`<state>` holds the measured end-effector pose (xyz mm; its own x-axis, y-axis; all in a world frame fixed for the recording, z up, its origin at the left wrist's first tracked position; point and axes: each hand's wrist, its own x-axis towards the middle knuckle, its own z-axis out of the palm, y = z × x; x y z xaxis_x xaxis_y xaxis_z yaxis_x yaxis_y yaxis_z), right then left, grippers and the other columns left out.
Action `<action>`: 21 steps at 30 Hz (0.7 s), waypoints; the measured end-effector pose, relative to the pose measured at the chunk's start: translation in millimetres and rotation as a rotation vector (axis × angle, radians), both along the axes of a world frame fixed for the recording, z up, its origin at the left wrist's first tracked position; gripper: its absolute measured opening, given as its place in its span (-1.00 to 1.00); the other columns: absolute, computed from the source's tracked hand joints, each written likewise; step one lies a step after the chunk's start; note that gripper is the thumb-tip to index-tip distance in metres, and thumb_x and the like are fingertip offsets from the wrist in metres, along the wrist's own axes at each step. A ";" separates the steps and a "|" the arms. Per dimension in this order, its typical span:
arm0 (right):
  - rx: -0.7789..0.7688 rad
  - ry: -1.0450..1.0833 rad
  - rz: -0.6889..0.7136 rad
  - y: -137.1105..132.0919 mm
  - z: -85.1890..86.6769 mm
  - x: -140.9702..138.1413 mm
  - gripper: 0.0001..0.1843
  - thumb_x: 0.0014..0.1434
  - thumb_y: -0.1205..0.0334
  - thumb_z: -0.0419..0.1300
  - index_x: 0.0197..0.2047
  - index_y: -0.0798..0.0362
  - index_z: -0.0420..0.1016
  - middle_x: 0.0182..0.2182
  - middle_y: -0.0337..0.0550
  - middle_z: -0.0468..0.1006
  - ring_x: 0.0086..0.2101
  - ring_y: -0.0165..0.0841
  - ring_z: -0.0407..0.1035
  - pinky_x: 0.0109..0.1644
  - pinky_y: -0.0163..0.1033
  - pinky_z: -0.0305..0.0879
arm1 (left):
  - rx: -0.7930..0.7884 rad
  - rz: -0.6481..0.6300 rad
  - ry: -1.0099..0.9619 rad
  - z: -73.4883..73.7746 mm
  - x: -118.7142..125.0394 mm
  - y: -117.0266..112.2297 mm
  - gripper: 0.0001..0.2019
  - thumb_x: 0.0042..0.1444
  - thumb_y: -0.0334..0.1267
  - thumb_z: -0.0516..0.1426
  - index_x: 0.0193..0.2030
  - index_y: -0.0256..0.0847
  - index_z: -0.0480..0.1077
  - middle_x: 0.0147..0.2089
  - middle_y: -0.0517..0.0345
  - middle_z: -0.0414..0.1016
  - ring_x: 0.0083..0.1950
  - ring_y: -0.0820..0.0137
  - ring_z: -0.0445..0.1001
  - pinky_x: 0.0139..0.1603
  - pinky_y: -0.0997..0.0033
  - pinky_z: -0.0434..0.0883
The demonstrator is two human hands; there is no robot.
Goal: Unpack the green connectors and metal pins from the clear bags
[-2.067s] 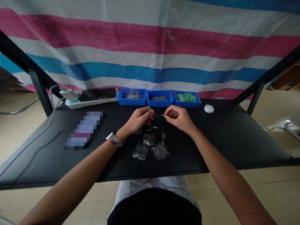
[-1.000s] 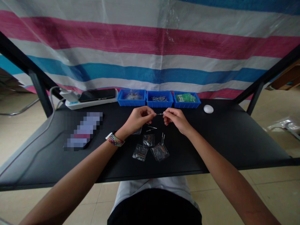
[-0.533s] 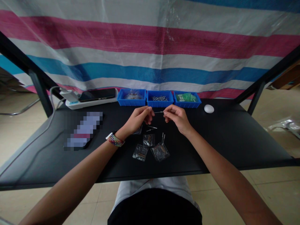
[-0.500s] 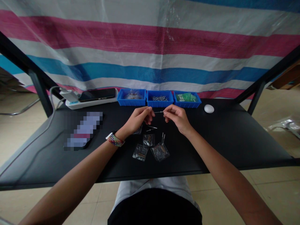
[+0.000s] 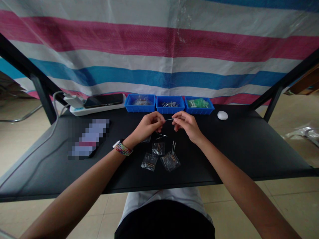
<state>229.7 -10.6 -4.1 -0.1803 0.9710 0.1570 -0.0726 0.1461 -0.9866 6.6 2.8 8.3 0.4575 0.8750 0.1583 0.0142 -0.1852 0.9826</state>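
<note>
A thin silver blind rivet [image 5: 169, 119] spans the small gap between my hands, above the tabletop and in front of the blue bins. My right hand [image 5: 185, 123] pinches its right end between thumb and forefinger. At the other end, the curled fingers of my left hand [image 5: 153, 123] close on the rivet's tip, though the fingertips partly hide the contact. Two loose rivets [image 5: 162, 135] lie just below my left hand, and a pair of rivets [image 5: 173, 146] lies farther right. Nearer me are small clear bags [image 5: 170, 161] holding brass-coloured pins.
Three blue bins stand along the back: a left bin [image 5: 140, 109] with clear bags, a middle bin [image 5: 170, 109] with rivets, a right bin [image 5: 199, 110] with green packets. A power strip [image 5: 99, 109] with a phone [image 5: 103, 100], another phone [image 5: 91, 139] and a white oval object [image 5: 222, 115] flank them.
My right hand has shifted slightly left, narrowing the gap between my hands. The rivet tilts a little more, and the fingers of my left hand have shifted slightly.
</note>
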 end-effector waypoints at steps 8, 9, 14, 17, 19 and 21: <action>-0.100 -0.041 0.043 0.7 -3.0 -1.7 -0.51 0.18 -0.27 0.37 -0.31 0.04 0.58 -0.46 -0.19 0.61 -0.52 -0.40 0.48 -0.43 -0.30 0.45 | 0.039 0.003 -0.028 0.3 1.5 -0.3 -0.79 0.23 -0.20 0.32 -0.18 -0.21 0.38 -0.46 0.30 0.43 -0.50 0.53 0.44 -0.41 0.52 0.43; -0.099 -0.046 0.046 0.5 -3.0 -2.0 -0.52 0.17 -0.25 0.38 -0.32 0.04 0.58 -0.47 -0.19 0.60 -0.52 -0.40 0.48 -0.43 -0.30 0.45 | 0.045 0.004 -0.027 0.5 1.5 -0.4 -0.78 0.22 -0.20 0.32 -0.18 -0.20 0.37 -0.46 0.30 0.43 -0.50 0.53 0.44 -0.42 0.52 0.43; -0.073 -0.055 0.040 -0.1 -2.3 -2.9 -0.63 0.13 -0.10 0.44 -0.36 0.04 0.56 -0.49 -0.23 0.59 -0.52 -0.41 0.47 -0.42 -0.30 0.43 | 0.052 0.008 -0.027 1.9 1.2 -1.8 -0.76 0.22 -0.19 0.32 -0.16 -0.20 0.35 -0.46 0.32 0.42 -0.49 0.52 0.45 -0.42 0.52 0.42; -0.026 -0.044 0.012 -0.3 -1.7 -3.4 -0.66 0.09 -0.05 0.47 -0.34 0.02 0.56 -0.48 -0.24 0.60 -0.52 -0.41 0.45 -0.42 -0.29 0.42 | 0.010 -0.006 -0.047 1.8 0.6 -2.0 -0.73 0.18 -0.21 0.33 -0.11 -0.18 0.33 -0.47 0.35 0.40 -0.50 0.51 0.45 -0.42 0.51 0.43; 0.012 -0.043 -0.010 -0.4 -1.0 -3.4 -0.67 0.07 -0.04 0.49 -0.33 0.02 0.56 -0.46 -0.24 0.60 -0.52 -0.41 0.45 -0.42 -0.28 0.42 | -0.031 -0.006 -0.038 1.6 -0.1 -1.5 -0.72 0.17 -0.22 0.31 -0.09 -0.18 0.33 -0.48 0.35 0.41 -0.51 0.49 0.45 -0.44 0.51 0.41; 0.037 -0.048 -0.026 -0.8 0.1 -3.3 -0.67 0.06 -0.03 0.49 -0.33 0.01 0.56 -0.45 -0.24 0.60 -0.51 -0.41 0.44 -0.42 -0.27 0.43 | -0.057 0.007 -0.017 1.6 -0.9 -0.7 -0.78 0.19 -0.19 0.25 -0.11 -0.19 0.34 -0.49 0.30 0.45 -0.51 0.47 0.46 -0.46 0.50 0.40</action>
<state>226.4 -11.4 -4.0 -0.1632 0.9691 0.1850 -0.0210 0.1841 -0.9827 5.8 2.2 10.0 0.4491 0.8859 0.1161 -0.0017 -0.1290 0.9916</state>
